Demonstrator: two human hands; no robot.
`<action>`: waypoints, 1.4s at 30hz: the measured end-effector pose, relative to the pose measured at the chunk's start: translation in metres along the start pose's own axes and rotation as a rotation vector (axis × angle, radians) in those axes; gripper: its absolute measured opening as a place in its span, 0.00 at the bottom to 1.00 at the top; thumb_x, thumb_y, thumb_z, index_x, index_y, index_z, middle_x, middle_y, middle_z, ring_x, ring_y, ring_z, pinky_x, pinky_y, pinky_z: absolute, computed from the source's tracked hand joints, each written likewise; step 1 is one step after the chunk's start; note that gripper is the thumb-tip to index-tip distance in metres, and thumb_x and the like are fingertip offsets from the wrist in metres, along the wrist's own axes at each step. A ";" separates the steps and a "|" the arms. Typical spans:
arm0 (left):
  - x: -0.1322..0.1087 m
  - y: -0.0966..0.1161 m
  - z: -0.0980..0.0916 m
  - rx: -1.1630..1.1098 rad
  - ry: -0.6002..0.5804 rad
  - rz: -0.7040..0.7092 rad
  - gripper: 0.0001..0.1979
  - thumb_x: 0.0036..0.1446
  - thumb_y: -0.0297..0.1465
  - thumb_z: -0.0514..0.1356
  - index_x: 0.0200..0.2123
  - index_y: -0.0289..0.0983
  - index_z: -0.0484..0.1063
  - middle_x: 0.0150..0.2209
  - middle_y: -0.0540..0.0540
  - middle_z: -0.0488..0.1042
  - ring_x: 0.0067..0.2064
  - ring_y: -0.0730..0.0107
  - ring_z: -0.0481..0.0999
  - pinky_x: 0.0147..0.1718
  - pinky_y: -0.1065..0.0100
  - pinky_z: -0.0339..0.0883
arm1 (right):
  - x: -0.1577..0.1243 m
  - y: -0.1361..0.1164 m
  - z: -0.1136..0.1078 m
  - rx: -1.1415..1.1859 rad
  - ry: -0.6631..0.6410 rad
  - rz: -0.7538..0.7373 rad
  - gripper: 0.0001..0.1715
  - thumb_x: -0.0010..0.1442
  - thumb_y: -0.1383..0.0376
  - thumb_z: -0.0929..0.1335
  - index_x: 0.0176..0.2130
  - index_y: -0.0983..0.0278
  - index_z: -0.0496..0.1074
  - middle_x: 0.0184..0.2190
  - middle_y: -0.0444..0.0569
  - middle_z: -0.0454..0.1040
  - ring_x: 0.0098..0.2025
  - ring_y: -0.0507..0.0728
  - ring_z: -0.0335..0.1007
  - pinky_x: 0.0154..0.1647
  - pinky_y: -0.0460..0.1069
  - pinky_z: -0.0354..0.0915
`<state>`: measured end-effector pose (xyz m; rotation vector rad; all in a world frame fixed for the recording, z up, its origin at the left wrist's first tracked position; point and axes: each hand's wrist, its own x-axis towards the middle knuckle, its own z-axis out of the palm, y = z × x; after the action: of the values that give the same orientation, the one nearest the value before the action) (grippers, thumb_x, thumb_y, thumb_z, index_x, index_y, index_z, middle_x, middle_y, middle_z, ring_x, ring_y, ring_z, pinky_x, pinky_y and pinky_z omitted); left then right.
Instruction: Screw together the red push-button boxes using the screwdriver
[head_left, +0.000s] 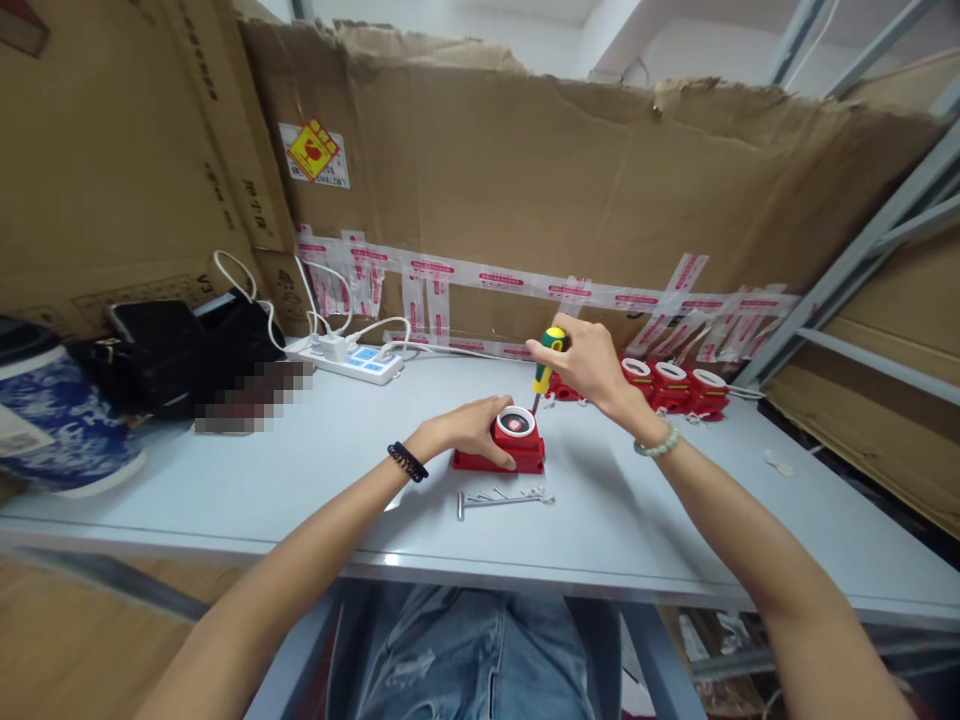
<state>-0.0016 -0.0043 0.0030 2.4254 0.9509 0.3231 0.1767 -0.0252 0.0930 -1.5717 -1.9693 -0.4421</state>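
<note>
A red device (517, 445) with a white ring on top sits on the pale table (300, 480). My left hand (469, 428) is wrapped around its left side, holding it down. My right hand (589, 365) grips a screwdriver (546, 365) with a yellow and green handle, held upright with its tip at the device's top right corner. Several small metal screws and a metal bar (499, 496) lie on the table just in front of the device.
Three more red devices (671, 388) stand in a row behind my right hand. A white power strip (352, 360) with cables, a black bag (172, 355) and a blue patterned container (52, 420) are at the left. Taped cardboard walls the back; metal shelving stands right.
</note>
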 end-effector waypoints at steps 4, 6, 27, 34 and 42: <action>0.000 0.003 -0.001 -0.007 0.000 0.001 0.30 0.36 0.45 0.68 0.40 0.38 0.62 0.40 0.46 0.70 0.40 0.59 0.70 0.36 0.66 0.62 | -0.003 -0.008 0.012 -0.169 0.116 0.120 0.22 0.55 0.47 0.62 0.28 0.62 0.70 0.22 0.49 0.74 0.25 0.57 0.66 0.24 0.48 0.45; 0.000 0.003 -0.001 0.007 0.001 -0.006 0.31 0.36 0.46 0.68 0.41 0.38 0.62 0.40 0.46 0.70 0.41 0.58 0.70 0.36 0.66 0.62 | -0.004 -0.011 0.015 -0.218 0.148 0.138 0.24 0.56 0.47 0.61 0.29 0.62 0.71 0.23 0.51 0.75 0.26 0.59 0.68 0.24 0.48 0.45; 0.003 -0.002 0.002 0.045 -0.005 0.011 0.33 0.37 0.45 0.68 0.44 0.38 0.60 0.43 0.44 0.68 0.43 0.57 0.69 0.39 0.65 0.62 | 0.004 0.015 -0.013 0.490 -0.397 -0.300 0.25 0.62 0.62 0.57 0.58 0.66 0.58 0.50 0.55 0.69 0.48 0.56 0.66 0.48 0.53 0.61; 0.001 0.000 0.000 0.025 -0.012 0.015 0.30 0.36 0.45 0.67 0.40 0.39 0.60 0.40 0.46 0.68 0.40 0.60 0.69 0.36 0.66 0.61 | 0.008 0.021 -0.032 0.572 -0.439 -0.249 0.15 0.56 0.59 0.65 0.42 0.65 0.71 0.29 0.46 0.73 0.27 0.52 0.66 0.29 0.48 0.62; 0.001 -0.001 0.000 -0.009 -0.010 0.020 0.29 0.36 0.43 0.68 0.40 0.39 0.61 0.40 0.47 0.68 0.40 0.61 0.69 0.36 0.66 0.61 | 0.003 0.009 -0.032 0.357 -0.247 -0.239 0.18 0.54 0.53 0.67 0.34 0.66 0.73 0.25 0.47 0.74 0.24 0.52 0.65 0.28 0.48 0.59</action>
<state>-0.0017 -0.0031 0.0021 2.4274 0.9189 0.3221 0.1924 -0.0395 0.1185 -1.2186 -2.2835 0.0203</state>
